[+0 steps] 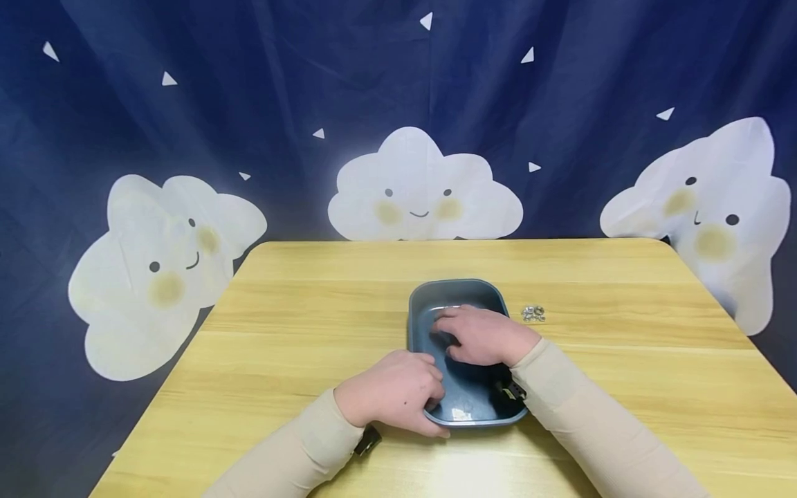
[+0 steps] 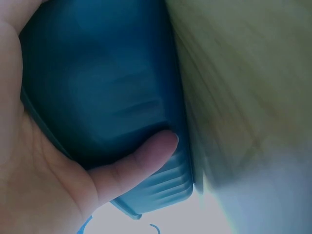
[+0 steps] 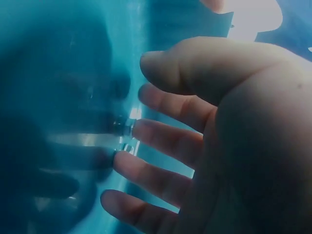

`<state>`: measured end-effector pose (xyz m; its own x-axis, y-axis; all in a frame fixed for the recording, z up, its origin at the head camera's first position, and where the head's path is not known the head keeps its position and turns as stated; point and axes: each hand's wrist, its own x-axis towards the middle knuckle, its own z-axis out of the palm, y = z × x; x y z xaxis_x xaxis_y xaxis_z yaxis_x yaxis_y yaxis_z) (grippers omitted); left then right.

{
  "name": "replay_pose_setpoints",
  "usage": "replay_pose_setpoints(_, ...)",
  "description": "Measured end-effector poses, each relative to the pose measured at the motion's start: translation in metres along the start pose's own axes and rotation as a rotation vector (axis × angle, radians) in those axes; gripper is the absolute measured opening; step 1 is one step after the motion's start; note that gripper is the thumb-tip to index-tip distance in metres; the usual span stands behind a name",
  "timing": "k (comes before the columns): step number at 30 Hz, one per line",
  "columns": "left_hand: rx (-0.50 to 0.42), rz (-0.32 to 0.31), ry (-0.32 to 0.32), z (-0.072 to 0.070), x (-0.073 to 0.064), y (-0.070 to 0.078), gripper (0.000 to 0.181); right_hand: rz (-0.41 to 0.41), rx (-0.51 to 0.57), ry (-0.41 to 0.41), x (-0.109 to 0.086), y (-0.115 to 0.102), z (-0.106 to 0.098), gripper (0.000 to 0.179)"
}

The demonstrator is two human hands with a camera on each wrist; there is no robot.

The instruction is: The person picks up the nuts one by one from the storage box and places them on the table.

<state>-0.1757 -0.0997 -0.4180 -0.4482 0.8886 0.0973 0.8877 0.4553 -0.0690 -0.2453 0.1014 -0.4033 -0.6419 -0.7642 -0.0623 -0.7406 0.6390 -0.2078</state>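
A blue-grey plastic bin [image 1: 470, 411] with rounded corners stands on the table. My left hand [image 1: 398, 391] grips its near left side, fingers over the rim; in the left wrist view the thumb [image 2: 141, 163] presses along the outer wall. Inside the bin is my right hand [image 1: 482, 335], its fingers [image 3: 161, 141] spread and fairly straight. The fingertips reach down to a couple of tiny shiny metal pieces [image 3: 129, 127] at the bin's floor, too small to name, with no grip round them.
Just right of the bin, a small cluster of silvery metal pieces [image 1: 533, 313], like nuts, lies on the wood-grain table [image 1: 299, 297]. A dark blue curtain [image 1: 286, 83] with white cloud faces hangs behind the table's far edge.
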Motion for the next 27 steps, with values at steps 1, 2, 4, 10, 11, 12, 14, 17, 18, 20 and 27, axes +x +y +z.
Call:
replay_pose_setpoints(1, -0.002, 0.000, 0.002, -0.0002, 0.0001, 0.0000, 0.054, 0.003, 0.002, 0.005, -0.0004, 0.0004, -0.0002, 0.040)
replay_pose_setpoints(2, -0.001, 0.001, 0.005, -0.0001, 0.0003, -0.0001, 0.054, 0.007, 0.005, 0.010, -0.0007, 0.0006, -0.0004, 0.037)
replay_pose_setpoints(4, -0.001, 0.003, 0.009, 0.0000, 0.0005, -0.0001, 0.054, 0.009, 0.005, 0.025, -0.0015, 0.0008, -0.0006, 0.034)
replay_pose_setpoints(10, -0.005, 0.008, 0.014, -0.0011, 0.0006, 0.0006, 0.054, 0.005, 0.015, 0.048, -0.0033, 0.0025, 0.0004, 0.033)
replay_pose_setpoints(11, -0.005, 0.010, 0.014, -0.0017, 0.0006, 0.0008, 0.054, 0.004, 0.016, 0.046, -0.0036, 0.0029, 0.0005, 0.034)
replay_pose_setpoints(12, -0.003, 0.012, 0.014, -0.0022, 0.0006, 0.0009, 0.054, 0.002, 0.013, 0.045, -0.0040, 0.0034, 0.0006, 0.036)
replay_pose_setpoints(14, -0.007, 0.012, 0.013, -0.0024, 0.0003, 0.0008, 0.054, 0.002, 0.011, 0.037, -0.0046, 0.0039, 0.0011, 0.041)
replay_pose_setpoints(17, -0.012, 0.013, 0.009, -0.0025, -0.0001, 0.0006, 0.054, -0.004, 0.005, 0.027, -0.0057, 0.0039, 0.0005, 0.045)
replay_pose_setpoints(18, -0.013, 0.012, 0.007, -0.0022, -0.0002, 0.0004, 0.054, -0.008, 0.000, 0.031, -0.0060, 0.0039, 0.0004, 0.044)
replay_pose_setpoints(20, -0.011, 0.012, 0.007, -0.0015, 0.0000, 0.0001, 0.053, -0.017, -0.003, 0.043, -0.0064, 0.0039, 0.0002, 0.041)
replay_pose_setpoints(27, -0.012, 0.001, 0.000, -0.0022, 0.0001, 0.0007, 0.053, -0.051, 0.013, 0.051, -0.0060, 0.0050, 0.0006, 0.026)
